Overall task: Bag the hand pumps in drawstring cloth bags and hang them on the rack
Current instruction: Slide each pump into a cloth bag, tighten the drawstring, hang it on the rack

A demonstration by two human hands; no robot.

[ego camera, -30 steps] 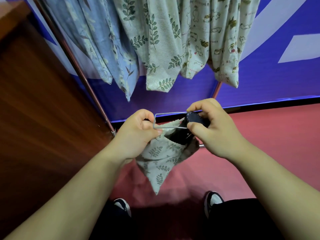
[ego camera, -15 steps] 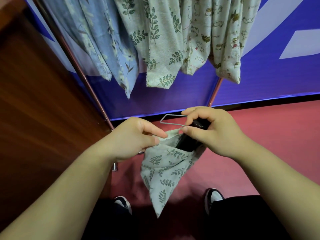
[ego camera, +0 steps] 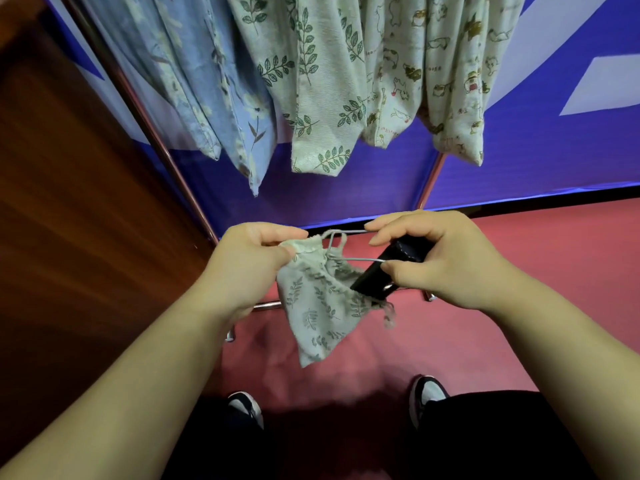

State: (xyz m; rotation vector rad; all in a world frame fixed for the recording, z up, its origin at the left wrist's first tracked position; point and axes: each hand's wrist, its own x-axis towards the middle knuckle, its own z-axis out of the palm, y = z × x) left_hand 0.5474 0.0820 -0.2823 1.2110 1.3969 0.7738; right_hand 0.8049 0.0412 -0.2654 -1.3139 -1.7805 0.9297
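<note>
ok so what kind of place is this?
Probably an indoor staged work or display corner, not a home: a metal rack hung with printed cloth bags, a blue and white banner behind it, and a red floor.

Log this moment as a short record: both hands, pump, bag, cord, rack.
left hand: pinches the bag's mouth
right hand: grips the pump; cord loop runs to its fingers
pump: black, tilted, lower end at the bag's mouth, the rest outside
bag: leaf print, hangs below the hands
cord: grey loop, slack, not drawn
rack: metal pole; hung bags above
task state: pump not bagged, bag not hung
</note>
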